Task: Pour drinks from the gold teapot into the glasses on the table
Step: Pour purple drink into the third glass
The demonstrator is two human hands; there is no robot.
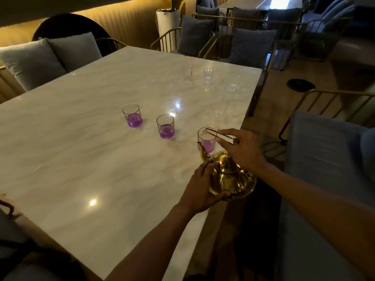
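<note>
Gold teapot (233, 177), both hands gripping, overhangs table (81, 138) edge.

teapot (231, 177): polished gold metal, mirror-bright, with a thin wire-like metal handle
table (91, 138): pale veined stone-look top, smooth and glossy, throwing back spots of lamp light
tumblers (165, 126): clear smooth glass, three of them, purple liquid showing through
far glassware (208, 76): clear glass, thin and shiny
cushions (46, 57): grey woven cloth, matt and soft-looking
chair frames (334, 94): thin gold-toned metal bars, slight sheen
wall (121, 19): ribbed panelling, matt, warm-lit
</note>
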